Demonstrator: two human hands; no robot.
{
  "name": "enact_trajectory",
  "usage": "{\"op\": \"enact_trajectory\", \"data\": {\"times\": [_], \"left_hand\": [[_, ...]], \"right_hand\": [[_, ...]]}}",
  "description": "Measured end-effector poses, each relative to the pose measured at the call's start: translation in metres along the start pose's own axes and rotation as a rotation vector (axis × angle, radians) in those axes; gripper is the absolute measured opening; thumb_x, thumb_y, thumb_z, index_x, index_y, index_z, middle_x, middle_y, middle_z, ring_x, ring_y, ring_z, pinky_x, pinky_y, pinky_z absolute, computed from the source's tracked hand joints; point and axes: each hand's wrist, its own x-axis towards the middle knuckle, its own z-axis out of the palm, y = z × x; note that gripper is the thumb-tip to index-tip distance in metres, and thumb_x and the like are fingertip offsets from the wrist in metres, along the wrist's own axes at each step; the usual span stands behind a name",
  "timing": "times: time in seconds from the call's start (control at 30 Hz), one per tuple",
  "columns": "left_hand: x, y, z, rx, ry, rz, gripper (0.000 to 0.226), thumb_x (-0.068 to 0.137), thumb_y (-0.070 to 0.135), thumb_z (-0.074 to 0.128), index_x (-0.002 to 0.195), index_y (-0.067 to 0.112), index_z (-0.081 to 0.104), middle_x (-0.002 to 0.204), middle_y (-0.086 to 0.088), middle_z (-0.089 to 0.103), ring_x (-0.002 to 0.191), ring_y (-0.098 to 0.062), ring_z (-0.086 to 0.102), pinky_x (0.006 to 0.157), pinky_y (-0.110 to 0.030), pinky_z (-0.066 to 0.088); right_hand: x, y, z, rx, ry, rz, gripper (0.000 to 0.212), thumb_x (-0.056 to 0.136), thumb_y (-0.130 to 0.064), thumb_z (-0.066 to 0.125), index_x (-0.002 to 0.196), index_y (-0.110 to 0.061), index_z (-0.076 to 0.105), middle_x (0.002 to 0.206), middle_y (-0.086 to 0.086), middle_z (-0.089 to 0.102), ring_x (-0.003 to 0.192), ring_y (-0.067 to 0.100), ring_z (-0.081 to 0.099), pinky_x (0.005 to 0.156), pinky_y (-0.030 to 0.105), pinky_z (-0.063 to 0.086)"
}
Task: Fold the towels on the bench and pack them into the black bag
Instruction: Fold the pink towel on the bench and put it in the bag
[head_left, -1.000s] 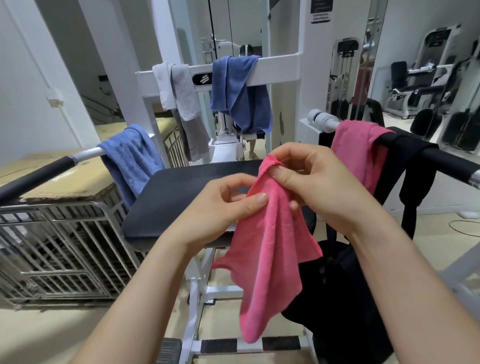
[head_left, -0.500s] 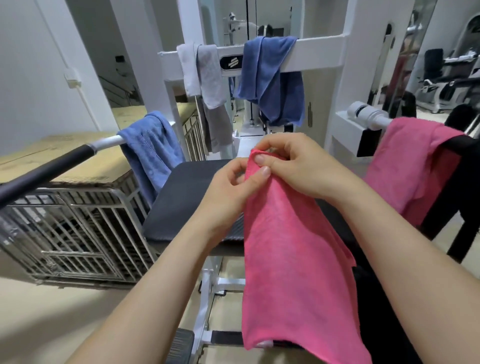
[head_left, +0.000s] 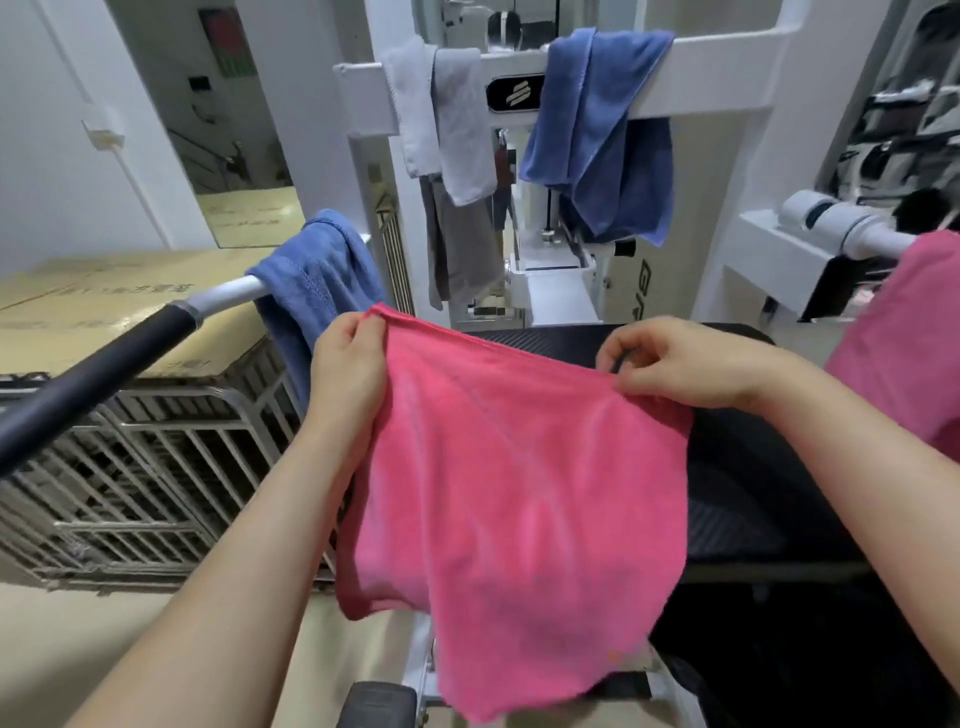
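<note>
Left hand (head_left: 345, 374) and right hand (head_left: 675, 364) each pinch a top corner of the pink towel (head_left: 509, 493), spreading it above the black bench (head_left: 737, 467), likely to square it for folding. The dark mass below right may be the black bag (head_left: 831, 649). Beyond, a blue towel (head_left: 597, 130) and grey towel (head_left: 460, 130) drape the frame.
</note>
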Motion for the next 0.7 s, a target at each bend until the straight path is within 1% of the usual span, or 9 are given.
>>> {"op": "enact_trajectory", "data": {"times": [0.07,0.13,0.2,0.3,0.33,0.4,0.5,0.57,0.7], "left_hand": [[0.012,-0.007,0.005,0.001,-0.046,-0.056,0.024,0.096,0.025,0.045,0.073,0.018,0.048,0.067,0.007,0.039,0.062,-0.009,0.033,0.055,-0.024,0.030],[0.024,-0.009,0.013,0.075,-0.099,-0.042,0.022,0.093,0.023,0.043,0.072,0.019,0.048,0.069,0.006,0.042,0.066,-0.012,0.036,0.060,-0.031,0.032],[0.035,-0.009,0.024,0.177,-0.198,-0.010,0.021,0.091,0.020,0.042,0.071,0.018,0.049,0.068,0.005,0.046,0.065,-0.014,0.038,0.061,-0.034,0.032],[0.052,-0.015,0.042,0.310,-0.378,0.015,0.015,0.088,0.010,0.045,0.077,0.015,0.055,0.066,-0.001,0.047,0.064,-0.017,0.040,0.060,-0.031,0.033],[0.059,-0.019,0.047,0.354,-0.398,0.014,0.014,0.087,0.008,0.046,0.080,0.012,0.057,0.066,-0.003,0.049,0.065,-0.018,0.043,0.061,-0.032,0.035],[0.072,-0.027,0.055,0.429,-0.371,0.009,0.015,0.084,0.009,0.046,0.079,0.003,0.059,0.066,-0.006,0.054,0.066,-0.021,0.047,0.062,-0.039,0.043],[0.088,-0.032,0.066,0.538,-0.314,0.043,0.023,0.083,0.014,0.044,0.076,-0.003,0.057,0.066,-0.007,0.056,0.067,-0.025,0.052,0.074,-0.049,0.050],[0.094,-0.032,0.072,0.569,-0.283,0.045,0.024,0.085,0.018,0.041,0.078,0.003,0.058,0.074,-0.005,0.061,0.079,-0.027,0.058,0.079,-0.046,0.050],[0.099,-0.029,0.083,0.642,-0.193,0.051,0.020,0.094,0.024,0.034,0.095,0.013,0.050,0.094,-0.002,0.056,0.092,-0.025,0.051,0.079,-0.037,0.039]], "right_hand": [[0.010,0.002,-0.005,-0.115,0.274,-0.013,0.015,0.093,-0.014,0.056,0.089,-0.020,0.069,0.079,-0.005,0.067,0.074,0.014,0.060,0.067,0.026,0.043],[0.024,0.002,-0.006,-0.270,0.556,-0.017,0.018,0.095,-0.014,0.050,0.097,-0.016,0.068,0.092,0.000,0.068,0.089,0.024,0.061,0.074,0.031,0.043],[0.043,0.009,-0.009,-0.427,0.680,0.016,0.021,0.096,-0.015,0.044,0.105,-0.016,0.064,0.102,0.006,0.069,0.097,0.034,0.059,0.078,0.038,0.041],[0.074,0.034,-0.010,-0.585,0.606,0.131,0.023,0.096,-0.017,0.039,0.103,-0.016,0.061,0.103,0.009,0.068,0.095,0.036,0.058,0.074,0.038,0.034],[0.082,0.044,-0.009,-0.602,0.560,0.157,0.023,0.096,-0.019,0.039,0.102,-0.016,0.061,0.102,0.010,0.067,0.093,0.036,0.059,0.072,0.038,0.036],[0.094,0.061,-0.004,-0.583,0.511,0.162,0.025,0.097,-0.025,0.039,0.096,-0.014,0.062,0.098,0.012,0.068,0.087,0.037,0.059,0.068,0.038,0.044],[0.108,0.074,-0.004,-0.512,0.540,0.081,0.028,0.097,-0.028,0.043,0.082,-0.012,0.061,0.085,0.012,0.067,0.081,0.037,0.059,0.067,0.041,0.048],[0.117,0.077,-0.010,-0.485,0.514,0.034,0.034,0.097,-0.032,0.046,0.072,-0.011,0.057,0.078,0.009,0.063,0.080,0.036,0.057,0.066,0.040,0.046],[0.135,0.082,-0.023,-0.527,0.511,-0.015,0.039,0.097,-0.038,0.045,0.064,-0.018,0.049,0.074,0.006,0.058,0.078,0.034,0.055,0.061,0.035,0.037]]}}
